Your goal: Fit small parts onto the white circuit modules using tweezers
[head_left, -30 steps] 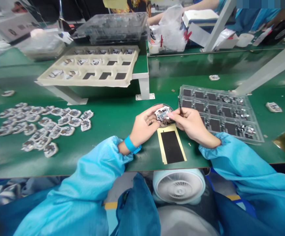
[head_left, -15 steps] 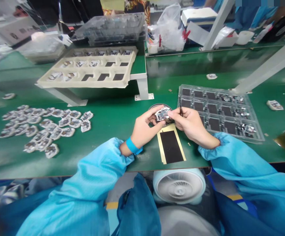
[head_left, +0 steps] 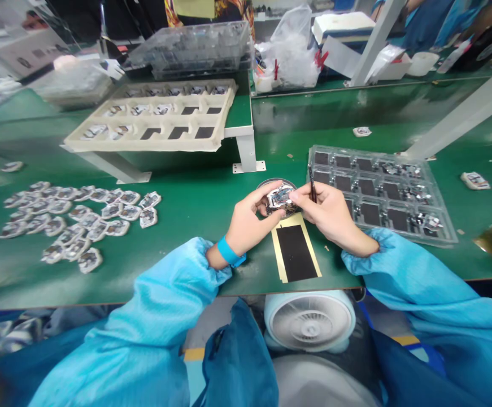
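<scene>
My left hand [head_left: 252,217] pinches a small white-edged electronic module [head_left: 280,195] between thumb and fingers. Its silvery, circuit-like face is turned up. In my right hand [head_left: 324,215] are dark, slim tweezers [head_left: 312,183], their upper end sticking up past the fingers. The right thumb and fingertip touch the module's right edge; what they pinch there is too small to make out. Under the module is a round dish [head_left: 293,212], mostly hidden by the hands. Just in front lies a black adhesive sheet [head_left: 299,254] on yellow backing paper.
Several similar modules [head_left: 95,229] lie grouped at left. A clear compartment tray [head_left: 444,234] with black pads and parts is at right. On a raised stand sits a cream tray [head_left: 144,144]. White posts [head_left: 461,116] rise at right. A round fan [head_left: 309,322] is below the table edge.
Both hands stay nearly in place; the module's tilt shifts slightly. Loose modules on the strip at the back have slid a little to the left.
</scene>
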Motion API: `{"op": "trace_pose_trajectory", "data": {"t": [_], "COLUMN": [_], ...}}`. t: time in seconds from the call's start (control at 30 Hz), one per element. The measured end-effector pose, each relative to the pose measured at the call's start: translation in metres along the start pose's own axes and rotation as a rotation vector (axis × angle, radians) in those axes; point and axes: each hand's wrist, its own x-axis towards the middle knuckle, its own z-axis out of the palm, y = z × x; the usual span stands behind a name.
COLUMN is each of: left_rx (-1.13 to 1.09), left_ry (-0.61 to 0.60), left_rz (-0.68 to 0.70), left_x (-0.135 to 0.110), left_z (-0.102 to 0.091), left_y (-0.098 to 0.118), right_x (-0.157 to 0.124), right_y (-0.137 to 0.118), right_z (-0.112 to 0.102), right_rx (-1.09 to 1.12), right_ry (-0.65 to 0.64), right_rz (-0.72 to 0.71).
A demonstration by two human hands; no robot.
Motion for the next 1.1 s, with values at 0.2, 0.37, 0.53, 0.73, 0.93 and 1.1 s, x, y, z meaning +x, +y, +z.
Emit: {"op": "trace_pose_trajectory", "data": {"t": [0.2,0.37,0.53,0.73,0.93,1.1], "left_rx": [-0.002,-0.069,-0.077,-0.088,-0.083,-0.043], "left_ry": [-0.001,0.005,0.023,0.056,0.066,0.088], "left_rz": [-0.007,-0.017,-0.022,-0.042,-0.047,-0.011], "left_x": [-0.001,-0.002,-0.003,-0.003,-0.003,-0.003], "left_z": [0.000,0.002,0.003,0.007,0.008,0.010], "left_y": [-0.001,-0.004,-0.005,-0.004,-0.004,-0.004], "right_x": [0.000,-0.002,-0.002,-0.002,-0.002,-0.002], "right_y": [0.003,-0.001,-0.002,0.000,-0.001,-0.002], "right_z": [0.000,0.004,0.004,0.005,0.005,0.006], "right_rx": [0.009,0.032,0.082,0.143,0.132,0.142], "right_ry": [-0.003,0.000,-0.031,-0.040,-0.052,-0.056], "right_rz": [-0.004,0.014,0.063,0.089,0.094,0.114]}}
